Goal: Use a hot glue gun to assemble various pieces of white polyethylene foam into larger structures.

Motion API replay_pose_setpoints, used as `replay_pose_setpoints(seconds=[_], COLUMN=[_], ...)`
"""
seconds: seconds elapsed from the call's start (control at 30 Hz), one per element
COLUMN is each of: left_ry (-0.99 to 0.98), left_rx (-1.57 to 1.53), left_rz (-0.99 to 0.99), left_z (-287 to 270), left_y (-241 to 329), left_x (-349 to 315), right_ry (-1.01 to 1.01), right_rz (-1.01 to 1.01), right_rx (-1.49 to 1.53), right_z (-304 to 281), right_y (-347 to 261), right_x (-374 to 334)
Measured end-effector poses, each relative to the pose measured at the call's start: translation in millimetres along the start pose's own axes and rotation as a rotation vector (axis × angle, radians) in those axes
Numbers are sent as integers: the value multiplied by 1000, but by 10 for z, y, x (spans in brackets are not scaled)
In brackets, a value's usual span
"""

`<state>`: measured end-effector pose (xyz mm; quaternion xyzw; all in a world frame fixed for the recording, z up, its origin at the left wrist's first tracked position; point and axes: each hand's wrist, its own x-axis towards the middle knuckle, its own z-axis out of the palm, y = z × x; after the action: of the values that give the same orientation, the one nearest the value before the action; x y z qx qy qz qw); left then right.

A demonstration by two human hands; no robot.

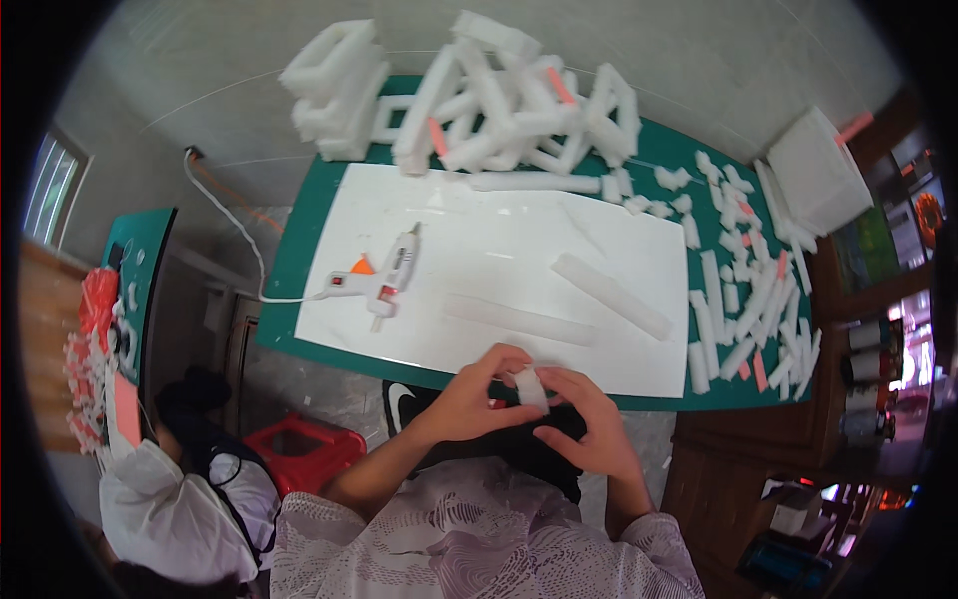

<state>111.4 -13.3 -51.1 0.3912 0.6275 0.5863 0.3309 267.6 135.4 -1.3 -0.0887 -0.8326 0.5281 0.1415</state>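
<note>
A small white foam piece (531, 387) is held between my two hands, just off the near edge of the table. My left hand (469, 391) grips it from the left with curled fingers and thumb. The fingertips of my right hand (591, 417) press on its right side, with the thumb lower down. Beyond them on the white board (449, 210) lie two long foam strips, one flat strip (519, 321) nearer the middle and one slanting strip (612, 297) to the right. A white glue gun (374, 280) with an orange part rests at the board's left.
Stacked white foam frames (499, 100) line the back of the green table (284, 285). Loose foam pieces (743, 285), some pink, cover its right end. A white cord (261, 270) runs left from the glue gun. A red stool (304, 451) and another person (180, 514) are at lower left.
</note>
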Motion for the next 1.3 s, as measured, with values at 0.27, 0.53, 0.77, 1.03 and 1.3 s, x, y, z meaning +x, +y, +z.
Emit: replay_pose_setpoints(seconds=[0.27, 0.53, 0.77, 1.03, 1.3], left_ry=[-298, -246, -97, -150, -171], left_rx=[-94, -69, 63, 178, -122], left_rz=[-95, -23, 10, 58, -44], left_z=[-401, -516, -445, -537, -540], left_y=[53, 51, 204, 238, 38], left_x=[-11, -49, -65, 9, -15], right_ry=[-263, -197, -43, -90, -63], right_rz=[21, 89, 173, -162, -81], right_rx=[247, 407, 479, -213, -211], right_z=[224, 315, 293, 230, 328], right_y=[172, 221, 233, 91, 180], right_x=[234, 323, 291, 363, 321])
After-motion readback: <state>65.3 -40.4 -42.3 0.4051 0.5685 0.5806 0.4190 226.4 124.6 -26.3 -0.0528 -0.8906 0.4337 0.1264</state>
